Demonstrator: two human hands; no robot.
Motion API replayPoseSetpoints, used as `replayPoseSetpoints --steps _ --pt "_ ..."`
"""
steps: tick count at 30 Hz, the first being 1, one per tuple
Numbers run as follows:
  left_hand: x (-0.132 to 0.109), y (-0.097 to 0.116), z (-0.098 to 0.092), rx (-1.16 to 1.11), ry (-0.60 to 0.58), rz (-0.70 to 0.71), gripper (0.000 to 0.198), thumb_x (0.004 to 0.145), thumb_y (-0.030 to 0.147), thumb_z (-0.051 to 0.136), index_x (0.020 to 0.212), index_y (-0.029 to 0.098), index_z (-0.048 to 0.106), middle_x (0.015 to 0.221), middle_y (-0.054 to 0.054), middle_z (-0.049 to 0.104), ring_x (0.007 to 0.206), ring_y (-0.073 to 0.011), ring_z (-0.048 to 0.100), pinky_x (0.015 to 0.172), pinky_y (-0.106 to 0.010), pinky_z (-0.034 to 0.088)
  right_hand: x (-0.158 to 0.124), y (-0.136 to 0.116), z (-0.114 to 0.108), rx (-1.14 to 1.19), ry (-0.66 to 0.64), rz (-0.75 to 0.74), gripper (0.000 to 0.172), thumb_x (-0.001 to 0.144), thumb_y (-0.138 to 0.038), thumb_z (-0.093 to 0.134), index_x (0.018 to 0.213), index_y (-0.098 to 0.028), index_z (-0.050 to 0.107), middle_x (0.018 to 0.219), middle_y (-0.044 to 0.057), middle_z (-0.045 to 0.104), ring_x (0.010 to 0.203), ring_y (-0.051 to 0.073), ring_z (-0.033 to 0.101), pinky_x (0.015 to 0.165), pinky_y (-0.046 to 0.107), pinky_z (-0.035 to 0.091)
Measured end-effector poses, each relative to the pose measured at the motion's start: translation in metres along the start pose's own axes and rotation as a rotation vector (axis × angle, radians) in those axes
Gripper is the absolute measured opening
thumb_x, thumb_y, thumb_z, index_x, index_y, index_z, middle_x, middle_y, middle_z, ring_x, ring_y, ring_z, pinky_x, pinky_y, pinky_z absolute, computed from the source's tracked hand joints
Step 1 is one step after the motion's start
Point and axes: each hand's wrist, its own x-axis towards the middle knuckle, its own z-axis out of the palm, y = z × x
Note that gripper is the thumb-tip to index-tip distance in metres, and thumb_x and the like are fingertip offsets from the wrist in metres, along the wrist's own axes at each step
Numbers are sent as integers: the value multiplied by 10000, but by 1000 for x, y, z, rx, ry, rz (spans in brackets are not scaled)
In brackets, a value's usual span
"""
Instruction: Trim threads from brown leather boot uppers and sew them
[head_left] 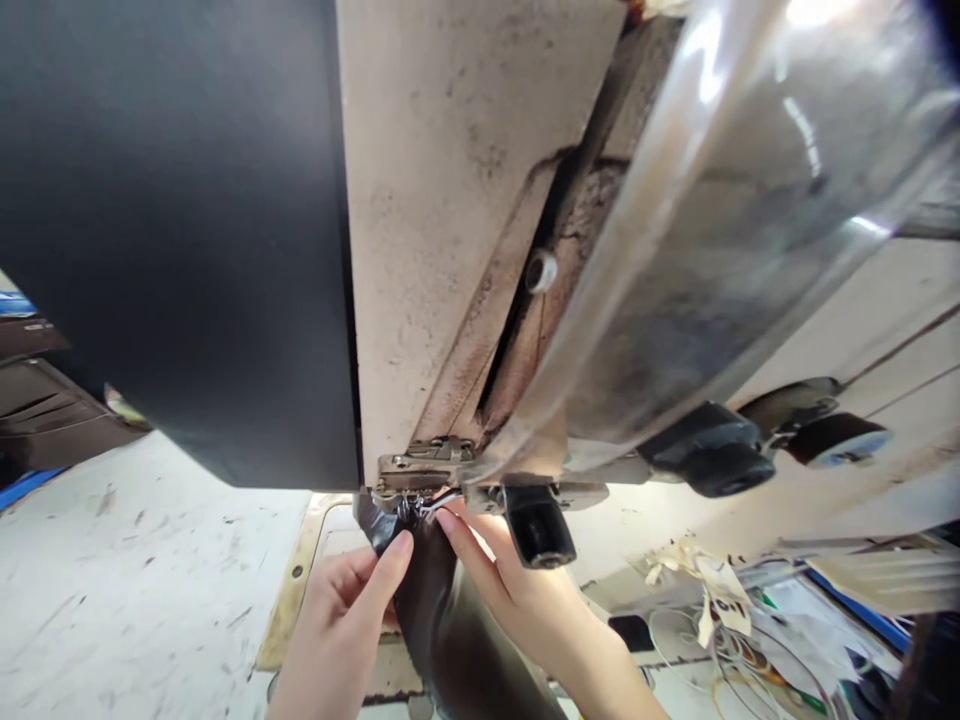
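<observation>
A dark, shiny leather-like piece (442, 620) runs from the lower middle up under the presser foot (416, 493) of a sewing machine (450, 200). On its left edge, my left hand (341, 620) is closed, thumb on top and fingers curled underneath. My right hand (536, 610) lies along the right side, with its thumb and fingers pressed on the piece close to the foot. A thin white strip (442, 503) shows just above the right fingertips. The needle and the stitching spot are too small and shaded to make out.
A large dark panel (187, 240) covers the machine's left side. Black knobs (538, 525) project at right. A pale, scuffed worktable (150, 580) extends to the left, with brown leather-like goods (52, 400) at its far side. Cords and paper tags (724, 605) lie lower right.
</observation>
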Motion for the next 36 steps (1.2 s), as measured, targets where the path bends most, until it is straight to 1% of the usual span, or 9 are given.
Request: replayPoseSetpoints --steps 3,6,10,14,18,22,29,32,36 --pt "9 6 -13 99 -34 22 541 752 624 744 557 146 581 567 9 440 563 -104 369 518 -206 347 -3 -8 -6 -16 21 -34 256 1015 -204 461 1173 -213 662 1018 63 773 836 214 739 700 304 566" --pt "21 10 -27 181 -139 39 520 782 646 706 670 145 625 632 -8 519 582 -114 399 510 -203 342 -4 -19 -11 -44 51 -63 261 974 -160 524 1200 -209 645 1104 71 748 923 232 716 816 359 559" --pt "30 10 -32 245 -192 103 568 794 676 666 612 172 477 602 31 364 555 -93 260 468 -202 234 -4 -27 -12 -74 105 -87 259 934 -119 552 1158 -201 652 1206 87 710 1070 251 668 920 391 524" --pt "25 10 -23 291 -109 152 565 815 619 646 580 203 345 595 48 236 568 -95 171 489 -230 191 0 -27 -7 -51 144 -19 180 947 -141 530 1003 -223 680 1026 50 753 925 233 686 810 365 528" --pt "26 10 -18 262 -56 154 505 787 558 680 565 187 418 582 39 297 560 -95 217 488 -221 219 3 -23 -1 -59 98 37 196 920 -103 529 977 -221 674 899 29 757 801 217 705 730 342 522" --pt "34 5 -21 201 -63 150 529 771 625 689 589 162 509 587 29 383 566 -94 257 483 -202 253 1 -21 3 -60 73 74 203 917 -105 534 1009 -221 673 895 33 756 805 220 714 727 334 519" --pt "35 1 -23 198 -53 181 570 756 681 689 586 164 520 586 19 449 560 -101 321 460 -200 270 0 -25 1 -38 90 103 209 972 -152 515 1082 -250 663 962 21 745 878 234 713 776 356 517" --pt "33 4 -22 191 -27 132 568 717 684 714 576 167 526 573 14 472 550 -109 358 460 -209 290 0 -25 2 -39 45 120 203 991 -166 476 1047 -242 656 941 27 731 792 209 707 718 334 516" --pt "31 7 -22 119 60 49 550 623 668 791 606 162 575 646 1 561 648 -145 469 554 -220 408 0 -27 2 -31 22 137 224 995 -150 432 1026 -238 636 988 29 723 680 167 684 672 308 516"
